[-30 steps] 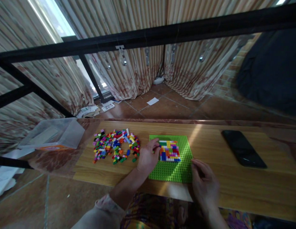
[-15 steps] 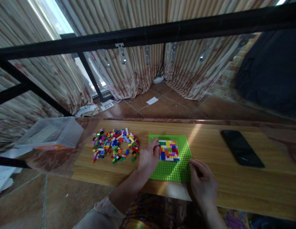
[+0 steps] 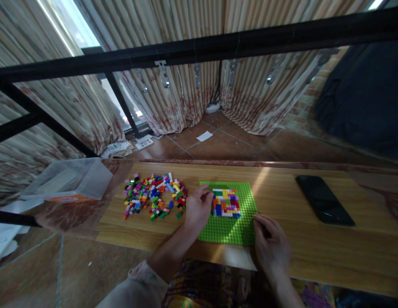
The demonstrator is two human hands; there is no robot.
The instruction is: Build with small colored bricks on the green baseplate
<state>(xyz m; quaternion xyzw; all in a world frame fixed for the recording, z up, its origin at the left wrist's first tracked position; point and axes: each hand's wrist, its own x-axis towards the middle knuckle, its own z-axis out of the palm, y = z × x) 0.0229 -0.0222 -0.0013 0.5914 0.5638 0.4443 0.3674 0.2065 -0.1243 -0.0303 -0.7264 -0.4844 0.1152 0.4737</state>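
Observation:
A green studded baseplate (image 3: 229, 233) lies flat on the wooden board, carrying a rectangular patch of multicoloured toy bricks (image 3: 227, 203). Over the plate's left side is my left hand (image 3: 199, 209), thumb and fingers drawn together in a pinch near the patch's upper left corner. Whatever is between those fingertips is too small to make out. My right hand (image 3: 273, 241) is closed at the plate's right edge, its thumb and curled fingers gripping that edge. To the left of my left hand spreads a loose pile of small toy bricks (image 3: 144, 192) in many colours.
A black phone (image 3: 325, 199) lies on the right part of the wooden board (image 3: 282, 192). At the far left stands a clear plastic box (image 3: 86, 179). A black metal rail (image 3: 199, 48) crosses in front of striped curtains (image 3: 186, 98). Papers lie on the tiled floor.
My left hand has shifted slightly left, off the edge of the brick patch, so more of its left side shows. My right hand stays at the plate's edge.

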